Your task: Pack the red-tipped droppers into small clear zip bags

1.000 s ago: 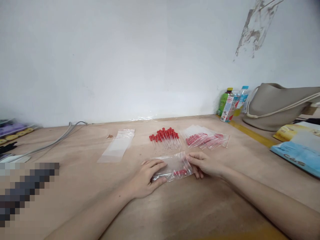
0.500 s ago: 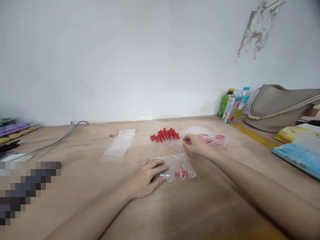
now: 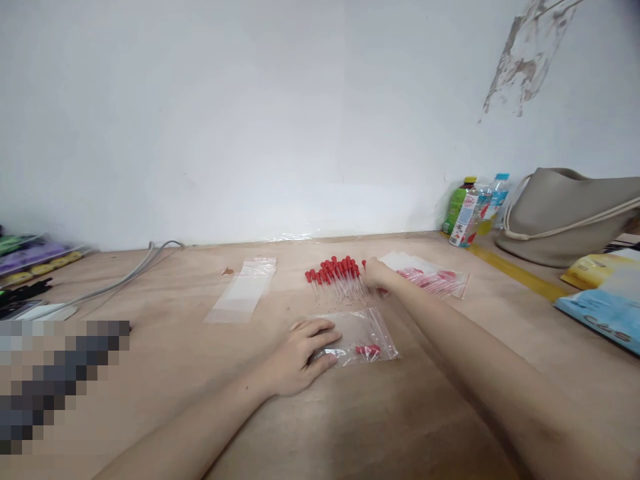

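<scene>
Left hand [image 3: 299, 357] flat and unclenched, pressing down the near clear bag [image 3: 361, 333] at its left end; bag lying on the wooden table [image 3: 350, 427], a few red-capped droppers [image 3: 368, 349] already inside. Right hand [image 3: 376, 272] reaching to the right edge of the loose dropper pile [image 3: 337, 277], fingers bunched at the red caps; hard to tell whether anything is pinched. Judged partway through: filled bags [image 3: 430, 277] stacked just right of the pile, empty bags [image 3: 243, 290] waiting to the left, many loose droppers left. Bare wood between bag and pile, more toward the near edge. Bottles [image 3: 473, 207], a grey handbag [image 3: 565, 213] and packets [image 3: 600, 300] crowding the far right.
</scene>
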Motion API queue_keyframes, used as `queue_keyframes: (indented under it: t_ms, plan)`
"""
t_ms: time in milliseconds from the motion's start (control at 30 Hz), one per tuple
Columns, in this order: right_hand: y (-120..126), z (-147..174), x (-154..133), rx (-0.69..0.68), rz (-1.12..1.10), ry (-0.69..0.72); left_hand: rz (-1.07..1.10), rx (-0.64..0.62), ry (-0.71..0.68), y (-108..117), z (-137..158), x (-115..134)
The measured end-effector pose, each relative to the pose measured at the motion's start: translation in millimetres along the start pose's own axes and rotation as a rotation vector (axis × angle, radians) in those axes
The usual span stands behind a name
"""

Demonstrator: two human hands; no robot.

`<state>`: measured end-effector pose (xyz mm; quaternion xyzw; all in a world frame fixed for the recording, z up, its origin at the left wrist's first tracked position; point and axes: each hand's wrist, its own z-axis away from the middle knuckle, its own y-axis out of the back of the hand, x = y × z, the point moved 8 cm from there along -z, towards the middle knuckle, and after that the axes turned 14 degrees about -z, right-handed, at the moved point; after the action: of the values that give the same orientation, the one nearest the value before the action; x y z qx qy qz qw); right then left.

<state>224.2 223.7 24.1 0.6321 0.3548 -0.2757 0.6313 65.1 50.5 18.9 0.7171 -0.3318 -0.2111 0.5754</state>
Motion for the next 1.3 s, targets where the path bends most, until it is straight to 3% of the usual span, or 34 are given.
queue_keyframes:
  t_ms: [133, 233, 500, 633, 733, 867, 933, 1100, 1300]
  plan:
    - [26, 27, 8, 0.138, -0.062, 0.026, -0.007, 0.006, 0.001, 0, 0, 0]
    - [36, 59, 21, 0.202, -0.3, 0.118, -0.011, 0.01, 0.006, 0, -1, 0]
    - [22, 109, 54, 0.342, -0.887, 0.002, -0.013, -0.017, 0.01, -2, -1, 0]
    - [8, 116, 56, 0.277, -1.051, -0.127, 0.001, -0.003, 0.03, -1, -1, -1]
    - [4, 119, 58, 0.13, -1.035, -0.191, 0.012, 0.006, 0.034, -1, -1, -1]
    - [-4, 122, 51, -0.31, -0.811, -0.169, 0.013, 0.02, 0.025, 0, -1, -1]
    - [-4, 124, 47, -0.417, -0.69, -0.118, 0.01, 0.021, 0.024, 0, -1, -1]
    - [-5, 123, 38, -0.373, -0.472, 0.009, 0.009, 0.013, 0.021, 0, -2, 0]
    - [-12, 122, 27, -0.246, -0.616, 0.086, 0.016, 0.014, 0.027, 0, -3, -1]
